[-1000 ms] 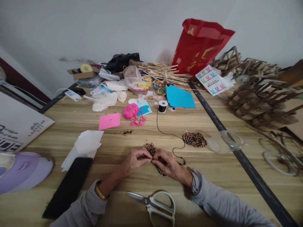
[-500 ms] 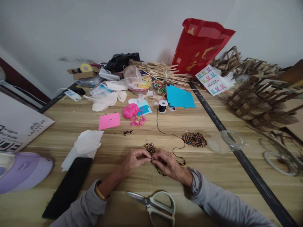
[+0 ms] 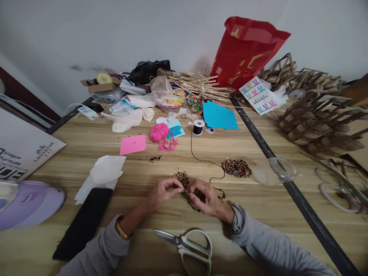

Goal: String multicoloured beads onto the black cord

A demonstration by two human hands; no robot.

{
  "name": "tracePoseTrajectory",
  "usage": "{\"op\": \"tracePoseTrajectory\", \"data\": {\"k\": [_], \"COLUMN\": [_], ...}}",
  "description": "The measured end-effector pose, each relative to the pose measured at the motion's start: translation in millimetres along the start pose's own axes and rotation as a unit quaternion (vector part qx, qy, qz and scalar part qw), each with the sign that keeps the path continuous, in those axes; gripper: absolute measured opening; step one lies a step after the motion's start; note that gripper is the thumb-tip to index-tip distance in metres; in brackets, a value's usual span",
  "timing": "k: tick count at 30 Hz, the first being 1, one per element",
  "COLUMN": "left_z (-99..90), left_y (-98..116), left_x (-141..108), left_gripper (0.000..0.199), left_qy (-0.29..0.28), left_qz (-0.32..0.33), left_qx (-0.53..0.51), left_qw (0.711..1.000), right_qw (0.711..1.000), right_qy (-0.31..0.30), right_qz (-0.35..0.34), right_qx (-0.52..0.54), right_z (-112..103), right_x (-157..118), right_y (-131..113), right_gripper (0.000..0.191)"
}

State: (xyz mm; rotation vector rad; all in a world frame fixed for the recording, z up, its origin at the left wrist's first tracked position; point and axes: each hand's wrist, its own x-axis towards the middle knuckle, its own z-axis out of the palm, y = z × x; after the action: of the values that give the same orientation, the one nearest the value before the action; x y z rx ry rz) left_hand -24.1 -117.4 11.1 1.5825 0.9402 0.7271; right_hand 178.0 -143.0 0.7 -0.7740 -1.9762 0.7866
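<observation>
My left hand point(image 3: 165, 192) pinches the tip of a thin black cord between thumb and forefinger. Close beside it, my right hand point(image 3: 204, 197) is curled with thumb and forefinger together on the beaded cord point(image 3: 195, 209), part of which shows below its fingers; the exact grip is partly hidden. Just beyond the fingertips lies a small heap of loose multicoloured beads point(image 3: 181, 177). The black cord runs over the table to a spool point(image 3: 198, 127). A coiled bead string point(image 3: 236, 168) rests to the right. Scissors point(image 3: 186, 245) lie partly spread in front of me.
A black phone point(image 3: 83, 224) and white paper point(image 3: 100, 176) lie at left, near a purple object point(image 3: 31, 205). Pink yarn point(image 3: 159, 132), pink card point(image 3: 132, 144) and blue sheets point(image 3: 220, 115) are farther back. Woven baskets point(image 3: 304, 126) and a red bag point(image 3: 247, 53) stand right.
My right hand has shifted slightly right, away from the left fingertips, and its fingers have curled into a rounder shape. My left hand keeps its pinch. The view has tilted slightly.
</observation>
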Motion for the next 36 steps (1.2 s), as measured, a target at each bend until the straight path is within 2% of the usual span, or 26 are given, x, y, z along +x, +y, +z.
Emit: {"op": "tracePoseTrajectory", "data": {"k": [3, 10, 17, 36], "left_z": [-0.4, -1.1, -0.5, -0.6], "left_y": [-1.0, -1.5, -1.4, -3.4], "left_x": [-0.3, 0.4, 1.2, 1.4], "left_gripper": [0.015, 0.017, 0.013, 0.014], "left_qy": [0.005, 0.012, 0.015, 0.021], "left_qz": [0.003, 0.02, 0.042, 0.04], "left_qx": [-0.003, 0.007, 0.019, 0.048], "left_qw": [1.0, 1.0, 0.999, 0.998], "right_qw": [0.999, 0.997, 0.992, 0.999], "right_qy": [0.016, 0.005, 0.01, 0.001], "right_qz": [0.035, 0.062, 0.1, 0.044], "right_qx": [0.008, 0.034, 0.076, 0.029], "right_z": [-0.1, 2.8, 9.0, 2.4], "right_x": [-0.4, -1.2, -5.5, 4.0], "right_y": [1.0, 3.1, 11.2, 6.7], "right_gripper": [0.026, 0.014, 0.016, 0.016]}}
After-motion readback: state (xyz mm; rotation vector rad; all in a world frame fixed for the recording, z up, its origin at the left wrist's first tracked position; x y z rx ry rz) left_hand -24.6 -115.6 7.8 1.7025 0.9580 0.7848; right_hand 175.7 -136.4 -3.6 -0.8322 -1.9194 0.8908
